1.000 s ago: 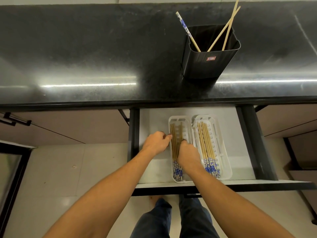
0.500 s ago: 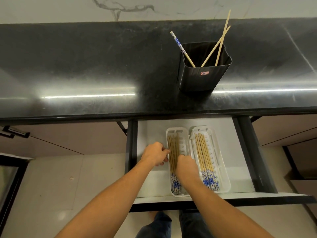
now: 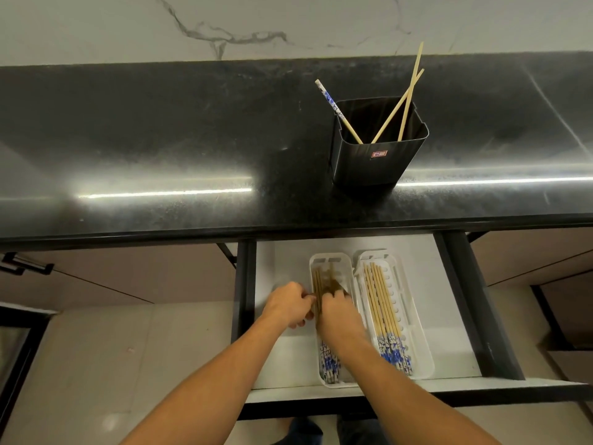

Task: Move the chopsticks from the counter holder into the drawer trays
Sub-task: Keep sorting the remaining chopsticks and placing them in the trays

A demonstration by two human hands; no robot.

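A black holder point(image 3: 378, 155) stands on the dark counter point(image 3: 160, 149) with three chopsticks point(image 3: 404, 101) leaning in it. Below, the open drawer point(image 3: 449, 300) holds two white trays side by side. The left tray point(image 3: 330, 261) has a bundle of chopsticks with blue-patterned ends point(image 3: 329, 362). The right tray point(image 3: 414, 316) holds several more chopsticks point(image 3: 382, 300). My left hand point(image 3: 288, 305) rests at the left tray's edge, fingers curled. My right hand point(image 3: 337, 311) lies over the left tray, fingers on the bundle; whether it grips them is blurred.
A marble wall point(image 3: 224, 27) rises behind the counter. Dark drawer rails point(image 3: 475, 300) flank the drawer, and closed cabinet fronts point(image 3: 128, 274) sit on both sides. A light tiled floor point(image 3: 96, 364) lies beneath, with my legs at the bottom.
The view has tilted up, showing more wall. Both hands stayed at the left tray; the right hand shifted slightly over the bundle.
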